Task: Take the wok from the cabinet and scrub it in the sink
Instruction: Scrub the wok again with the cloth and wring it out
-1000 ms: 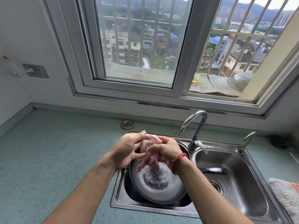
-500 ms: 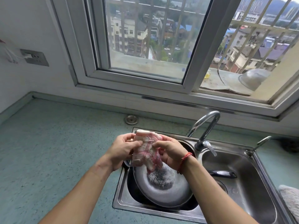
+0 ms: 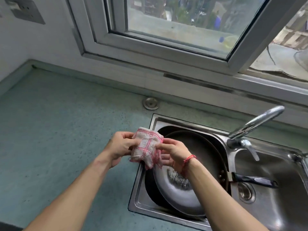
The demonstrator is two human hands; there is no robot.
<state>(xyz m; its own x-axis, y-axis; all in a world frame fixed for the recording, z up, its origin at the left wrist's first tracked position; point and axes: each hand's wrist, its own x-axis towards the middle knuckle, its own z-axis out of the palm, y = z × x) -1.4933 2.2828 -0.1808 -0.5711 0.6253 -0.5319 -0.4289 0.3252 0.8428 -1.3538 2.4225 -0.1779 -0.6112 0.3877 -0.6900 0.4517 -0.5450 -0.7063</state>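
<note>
A dark metal wok (image 3: 196,157) lies in the left basin of the steel sink (image 3: 273,207), its black handle (image 3: 255,180) reaching over the divider to the right. A grey steel-wool pad (image 3: 176,178) rests inside the wok, partly hidden by my right wrist. Above the sink's left rim I hold a pink-and-white checked dishcloth (image 3: 146,147) between both hands. My left hand (image 3: 121,147) grips its left side and my right hand (image 3: 173,155) pinches its right side.
The chrome tap (image 3: 255,124) arches over the sink at the right, with its lever (image 3: 250,149) below. A round metal cap (image 3: 150,103) sits in the green countertop (image 3: 58,139) behind the sink. A window frame (image 3: 166,52) and a wall socket (image 3: 26,10) are behind.
The view has tilted down and shifted left. Both hands have carried the cloth leftward, from over the wok to above the sink's left rim, and spread it a little.
</note>
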